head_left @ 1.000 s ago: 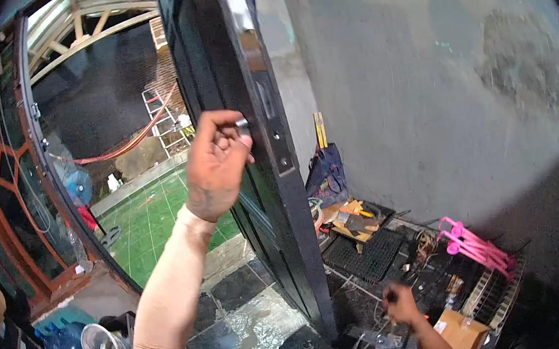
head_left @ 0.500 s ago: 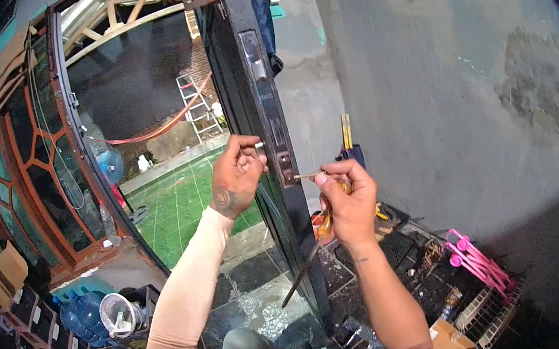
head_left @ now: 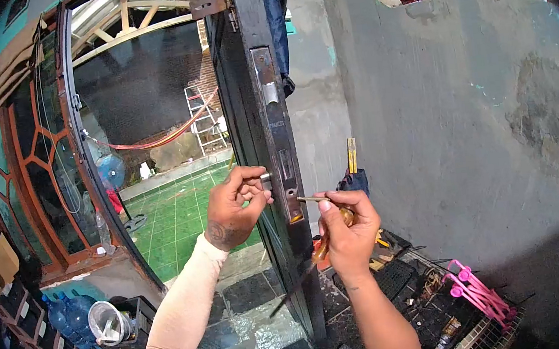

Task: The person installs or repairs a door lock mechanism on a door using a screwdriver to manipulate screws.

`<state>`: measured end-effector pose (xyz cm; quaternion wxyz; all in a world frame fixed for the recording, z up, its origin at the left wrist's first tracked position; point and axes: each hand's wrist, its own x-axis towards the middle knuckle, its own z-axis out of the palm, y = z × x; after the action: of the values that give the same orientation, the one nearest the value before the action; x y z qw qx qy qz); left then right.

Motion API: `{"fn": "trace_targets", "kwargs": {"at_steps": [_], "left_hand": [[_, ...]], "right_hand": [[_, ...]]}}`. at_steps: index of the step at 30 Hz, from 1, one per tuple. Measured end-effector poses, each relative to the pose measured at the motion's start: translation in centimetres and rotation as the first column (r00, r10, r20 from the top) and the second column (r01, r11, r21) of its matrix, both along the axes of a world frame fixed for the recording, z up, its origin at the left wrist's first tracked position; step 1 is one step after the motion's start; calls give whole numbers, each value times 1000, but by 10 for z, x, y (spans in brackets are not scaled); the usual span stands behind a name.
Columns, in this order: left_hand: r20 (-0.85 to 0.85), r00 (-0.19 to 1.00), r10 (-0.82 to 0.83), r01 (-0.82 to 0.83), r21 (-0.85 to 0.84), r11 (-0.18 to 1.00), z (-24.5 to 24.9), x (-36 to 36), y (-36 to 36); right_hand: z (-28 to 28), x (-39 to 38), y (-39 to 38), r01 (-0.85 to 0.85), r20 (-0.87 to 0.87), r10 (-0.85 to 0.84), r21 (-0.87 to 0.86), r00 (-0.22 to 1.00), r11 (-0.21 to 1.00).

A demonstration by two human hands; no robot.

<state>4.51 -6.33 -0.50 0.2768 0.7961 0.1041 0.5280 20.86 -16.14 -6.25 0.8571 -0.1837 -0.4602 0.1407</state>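
Upright before me is a dark door edge [head_left: 256, 25] with a long metal lock plate [head_left: 276, 123] set in it. My left hand [head_left: 233, 204] is at the door's left face, fingers curled on a small silver cylinder-like piece [head_left: 266, 181]; whether it sits in the door cannot be seen. On the other side, my right hand [head_left: 351, 232] pinches a long thin brass-coloured screw [head_left: 311, 199]. Its tip points at the lower part of the lock plate. The same hand also keeps a screwdriver [head_left: 321, 251] in its palm, amber handle up, shaft slanting down left.
Through the doorway lie green floor tiles [head_left: 174, 214], a hammock [head_left: 172, 137] and a ladder [head_left: 203, 124]. Water bottles [head_left: 68, 316] and a white bucket [head_left: 110, 323] stand at lower left. Tools and a pink folding frame [head_left: 479, 293] are on the floor at right, below a grey wall [head_left: 439, 122].
My view has tilted up slightly, so the door and lock plate appear lower. Both hands keep their grips, and the screw stays close to the lower lock plate.
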Motion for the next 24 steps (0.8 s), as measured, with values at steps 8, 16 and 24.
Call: {"fn": "trace_targets", "kwargs": {"at_steps": [8,16,24], "left_hand": [[-5,999,49,-49,103,993,0,1,0],[24,1000,4,-7,131,991,-5,2,6],[15,1000,8,-10,129,992,-3,1,4]], "right_hand": [[-1,-3,14,483,160,-545,308,823,820],[0,-3,15,557,270,-649,345,712,755],[8,-11,11,633,324,-740,385,589,672]]}}
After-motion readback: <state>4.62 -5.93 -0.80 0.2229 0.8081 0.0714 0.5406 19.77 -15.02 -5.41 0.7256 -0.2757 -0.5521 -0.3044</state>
